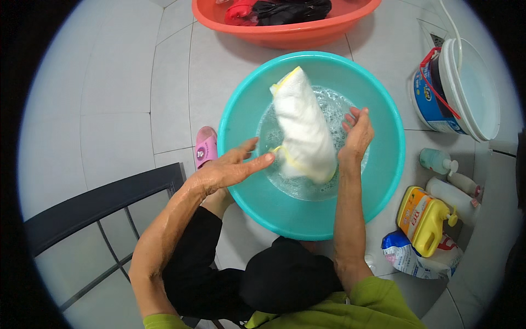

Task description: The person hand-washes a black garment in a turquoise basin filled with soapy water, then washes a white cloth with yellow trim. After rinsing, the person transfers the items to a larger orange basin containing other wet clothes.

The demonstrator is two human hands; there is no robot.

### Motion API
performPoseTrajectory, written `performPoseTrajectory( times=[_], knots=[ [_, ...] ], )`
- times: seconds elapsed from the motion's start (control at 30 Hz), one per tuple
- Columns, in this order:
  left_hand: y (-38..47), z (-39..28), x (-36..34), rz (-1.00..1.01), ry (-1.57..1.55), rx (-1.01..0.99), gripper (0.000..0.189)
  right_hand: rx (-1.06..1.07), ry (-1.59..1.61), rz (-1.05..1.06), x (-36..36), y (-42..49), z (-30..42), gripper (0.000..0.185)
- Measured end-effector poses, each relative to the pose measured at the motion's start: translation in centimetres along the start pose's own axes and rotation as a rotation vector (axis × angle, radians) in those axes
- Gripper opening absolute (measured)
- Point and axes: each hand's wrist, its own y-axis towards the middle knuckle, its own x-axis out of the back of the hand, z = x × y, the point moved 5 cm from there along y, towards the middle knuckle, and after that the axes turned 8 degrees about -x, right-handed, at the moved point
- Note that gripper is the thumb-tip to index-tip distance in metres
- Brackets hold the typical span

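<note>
A white cloth point(306, 127) with yellow edging, folded into a long bundle, lies in a turquoise plastic basin point(312, 220). Bubbly water point(335, 107) covers the basin's bottom around it. My left hand point(232, 164) is over the basin's left side, wet, with fingers apart. Its thumb tip is close to the cloth's yellow edge; whether they touch I cannot tell. On the other side of the bundle, my right hand point(357, 133) is held with loosely bent fingers and nothing in it.
An orange basin point(283, 35) holding red and black items point(291, 11) stands beyond. To the right are a white bucket point(448, 94) with a red handle, a green pump bottle point(435, 161), a yellow jug point(427, 220) and a plastic bag point(404, 255). A dark-framed panel point(102, 193) is at left.
</note>
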Motion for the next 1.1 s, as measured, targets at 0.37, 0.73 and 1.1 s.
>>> performPoseTrajectory(
  times=[0.37,0.73,1.1],
  knots=[
    [3.5,-2.6,-1.1,0.083,0.44,-0.225,0.049,0.811,-1.239,0.078,-3.9,-3.1,-9.4,0.062],
    [6.7,-0.6,-4.9,0.224,0.874,-0.389,0.032,0.798,-1.361,0.384,-4.5,-4.6,-13.5,0.062],
    [14.4,6.0,-9.2,0.118,1.04,-0.366,0.065,0.757,-1.353,0.426,-4.5,-4.5,-13.1,0.062]
  ],
)
